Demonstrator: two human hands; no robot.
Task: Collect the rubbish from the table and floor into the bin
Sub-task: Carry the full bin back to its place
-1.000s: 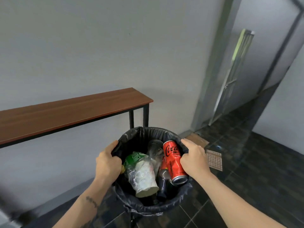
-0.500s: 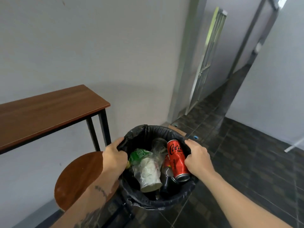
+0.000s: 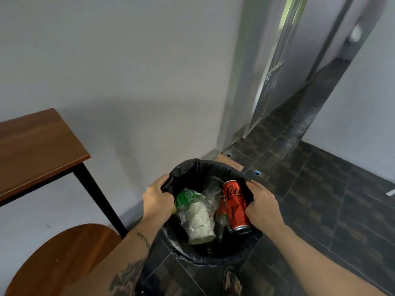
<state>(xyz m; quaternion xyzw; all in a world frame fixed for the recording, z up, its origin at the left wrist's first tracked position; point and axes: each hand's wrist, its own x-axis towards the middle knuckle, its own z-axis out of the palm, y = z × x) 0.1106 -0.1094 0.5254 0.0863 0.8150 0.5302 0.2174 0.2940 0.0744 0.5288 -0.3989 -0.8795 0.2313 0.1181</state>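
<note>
A round bin [image 3: 205,168] lined with a black bag is held above the dark tiled floor. My left hand [image 3: 157,198] grips its left rim and my right hand [image 3: 261,205] grips its right rim. Inside lie a red cola can [image 3: 235,207], a crumpled white paper cup [image 3: 199,223], a green wrapper [image 3: 188,196], a clear plastic bottle [image 3: 211,185] and a dark bottle partly hidden under the can.
A brown wooden table [image 3: 36,146] with black legs stands against the wall at left. A round wooden stool [image 3: 62,257] sits at lower left. A metal-framed door [image 3: 275,67] is at the far right, with dark floor tiles [image 3: 333,206] beyond the bin.
The view has swung right and the bin has moved away from the table toward the corner by the door. The stool has come into view. Both hands keep their grip.
</note>
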